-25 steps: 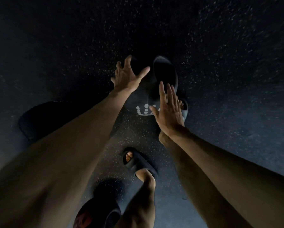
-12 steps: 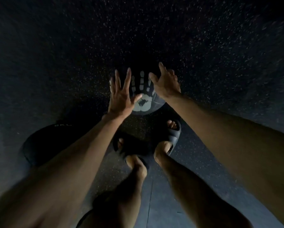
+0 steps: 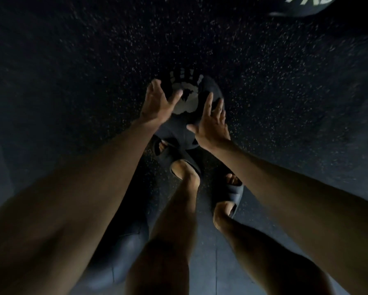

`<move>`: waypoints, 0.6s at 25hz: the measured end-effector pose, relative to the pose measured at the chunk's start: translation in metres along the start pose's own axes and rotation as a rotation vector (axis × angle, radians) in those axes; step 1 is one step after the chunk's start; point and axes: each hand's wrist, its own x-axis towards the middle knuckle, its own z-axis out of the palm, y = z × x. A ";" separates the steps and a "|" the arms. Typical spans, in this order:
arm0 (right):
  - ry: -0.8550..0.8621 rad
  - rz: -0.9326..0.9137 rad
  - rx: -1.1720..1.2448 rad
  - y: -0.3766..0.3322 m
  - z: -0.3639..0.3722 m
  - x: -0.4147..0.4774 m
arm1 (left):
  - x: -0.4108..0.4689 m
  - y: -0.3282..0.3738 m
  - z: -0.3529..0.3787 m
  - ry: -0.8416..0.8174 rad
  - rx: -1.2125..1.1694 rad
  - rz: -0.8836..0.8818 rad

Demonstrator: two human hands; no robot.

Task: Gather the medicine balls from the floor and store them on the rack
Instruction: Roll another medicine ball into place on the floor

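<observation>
My left hand [image 3: 158,104] and right hand [image 3: 214,127] are spread wide beside the medicine ball [image 3: 188,99]. I should cup it low on both sides, then lift.

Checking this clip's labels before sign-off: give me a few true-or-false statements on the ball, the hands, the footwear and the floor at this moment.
1. The medicine ball between the hands carries a pale handprint mark. True.
2. The left hand and right hand are clenched into fists. False: the fingers of both are spread, one hand at each side of the ball.
3. The feet are bare. False: they wear dark slides.
4. The floor is dark and speckled. True.
5. A dark object with pale lettering shows at the top right edge. True.
</observation>
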 end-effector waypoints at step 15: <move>0.105 0.287 0.128 -0.082 -0.100 0.137 | 0.078 0.034 -0.050 -0.160 0.249 0.230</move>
